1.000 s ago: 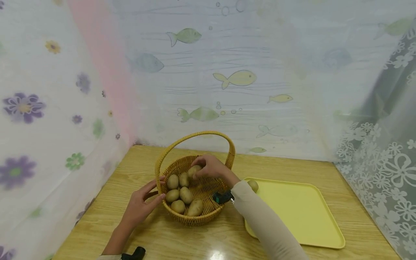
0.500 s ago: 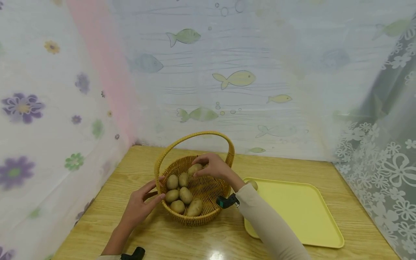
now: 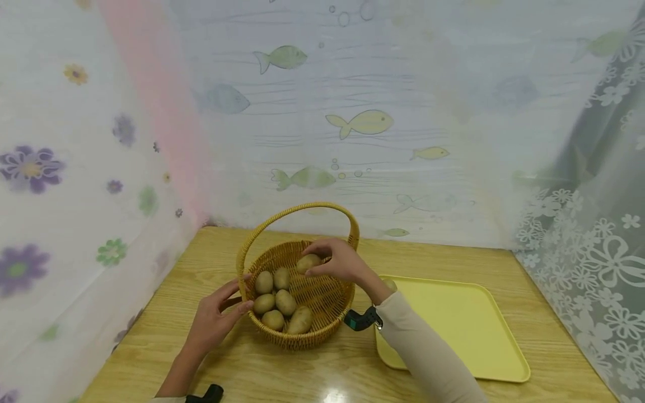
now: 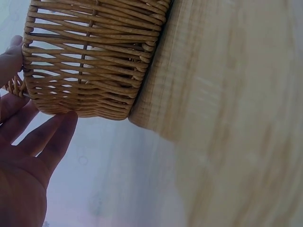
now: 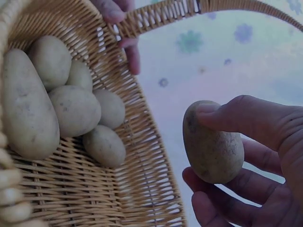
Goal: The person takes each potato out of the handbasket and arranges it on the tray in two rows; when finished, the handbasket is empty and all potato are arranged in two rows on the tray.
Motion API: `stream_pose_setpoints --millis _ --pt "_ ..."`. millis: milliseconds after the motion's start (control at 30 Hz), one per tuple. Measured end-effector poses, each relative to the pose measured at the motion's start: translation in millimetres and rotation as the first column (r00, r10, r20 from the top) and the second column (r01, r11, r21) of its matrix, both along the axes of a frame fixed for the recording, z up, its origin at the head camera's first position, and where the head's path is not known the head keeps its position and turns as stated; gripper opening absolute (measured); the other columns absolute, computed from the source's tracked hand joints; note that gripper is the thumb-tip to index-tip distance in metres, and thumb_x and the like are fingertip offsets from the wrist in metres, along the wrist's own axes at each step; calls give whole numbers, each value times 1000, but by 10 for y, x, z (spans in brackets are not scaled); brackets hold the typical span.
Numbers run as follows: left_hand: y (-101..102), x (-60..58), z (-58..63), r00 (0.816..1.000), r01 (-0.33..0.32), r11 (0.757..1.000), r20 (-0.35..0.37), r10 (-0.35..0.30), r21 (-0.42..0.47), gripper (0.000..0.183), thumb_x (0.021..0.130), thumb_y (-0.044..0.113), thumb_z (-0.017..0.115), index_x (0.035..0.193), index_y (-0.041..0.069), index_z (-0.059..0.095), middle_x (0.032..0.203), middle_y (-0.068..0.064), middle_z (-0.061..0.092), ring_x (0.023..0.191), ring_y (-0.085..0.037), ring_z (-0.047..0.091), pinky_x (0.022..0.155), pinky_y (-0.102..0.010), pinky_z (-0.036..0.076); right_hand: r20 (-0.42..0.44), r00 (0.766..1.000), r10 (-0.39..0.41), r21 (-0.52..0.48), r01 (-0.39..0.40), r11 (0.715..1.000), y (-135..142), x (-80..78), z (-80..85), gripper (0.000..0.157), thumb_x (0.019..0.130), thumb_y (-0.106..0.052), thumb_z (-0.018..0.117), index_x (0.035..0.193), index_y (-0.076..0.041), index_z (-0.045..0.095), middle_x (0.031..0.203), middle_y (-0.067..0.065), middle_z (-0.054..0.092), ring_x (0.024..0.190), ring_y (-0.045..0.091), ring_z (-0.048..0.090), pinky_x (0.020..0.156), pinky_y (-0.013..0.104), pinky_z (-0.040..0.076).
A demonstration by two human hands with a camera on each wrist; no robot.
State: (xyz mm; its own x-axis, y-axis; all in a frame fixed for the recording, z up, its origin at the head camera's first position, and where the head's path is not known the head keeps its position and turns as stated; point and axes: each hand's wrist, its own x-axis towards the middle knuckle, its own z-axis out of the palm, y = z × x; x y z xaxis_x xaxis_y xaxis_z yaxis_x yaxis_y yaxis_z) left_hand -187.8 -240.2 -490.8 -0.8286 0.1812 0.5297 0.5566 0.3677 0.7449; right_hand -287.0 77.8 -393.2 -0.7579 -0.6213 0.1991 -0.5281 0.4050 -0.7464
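A wicker basket [image 3: 307,339] with a tall arched handle [image 3: 312,207] stands on the wooden table. Several potatoes [image 3: 285,303] lie together in its left and front part. My right hand [image 3: 344,263] pinches another potato [image 5: 213,146] between thumb and fingers. In the right wrist view that potato hangs above the basket's rim, apart from the others. My left hand [image 3: 211,320] holds the basket's left side beside the handle's foot, thumb at the rim. In the left wrist view its fingertips [image 4: 71,118] touch the woven outer wall [image 4: 90,61].
To the right of the basket lies a yellow tray [image 3: 458,330]. One potato [image 3: 390,285] sits at its back left corner, partly hidden by my right wrist. Curtains printed with fish [image 3: 371,122] and flowers [image 3: 112,252] close off the table's back and sides.
My right hand has moved a little to the right and up with the potato, away from the others in the basket. The left hand has kept its hold on the basket.
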Motion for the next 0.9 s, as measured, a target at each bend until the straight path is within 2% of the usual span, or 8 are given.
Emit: stream_pose_setpoints --millis 200,367,600,900 --pt "12 12 -1 1000 -13 1000 1 13 14 49 98 2 74 145 0 59 146 -18 58 131 -39 56 95 -28 58 -15 1000 7 -36 -7 999 101 15 -22 41 88 -21 88 125 -7 75 122 -1 70 109 18 67 89 39 58" --pt "24 21 16 1000 -12 1000 5 11 28 49 98 2 73 145 0 60 146 -17 58 132 -39 55 95 -28 58 6 1000 -13 -55 13 998 169 48 -20 42 89 -24 87 126 -11 75 124 -1 69 111 18 66 92 41 57" --pt "29 22 -3 1000 -17 999 18 16 34 49 98 3 73 146 1 59 145 -17 59 134 -37 53 96 -31 58 36 998 -46 -89 49 995 298 105 -13 44 89 -24 87 129 -8 74 120 0 71 102 18 67 87 40 59" --pt "33 11 -27 1000 -23 999 21 22 48 49 98 3 74 145 3 61 145 -14 60 134 -34 53 96 -28 57 119 989 -87 -125 102 987 491 187 -4 48 89 -26 87 133 -13 72 121 -1 70 107 19 67 88 41 60"
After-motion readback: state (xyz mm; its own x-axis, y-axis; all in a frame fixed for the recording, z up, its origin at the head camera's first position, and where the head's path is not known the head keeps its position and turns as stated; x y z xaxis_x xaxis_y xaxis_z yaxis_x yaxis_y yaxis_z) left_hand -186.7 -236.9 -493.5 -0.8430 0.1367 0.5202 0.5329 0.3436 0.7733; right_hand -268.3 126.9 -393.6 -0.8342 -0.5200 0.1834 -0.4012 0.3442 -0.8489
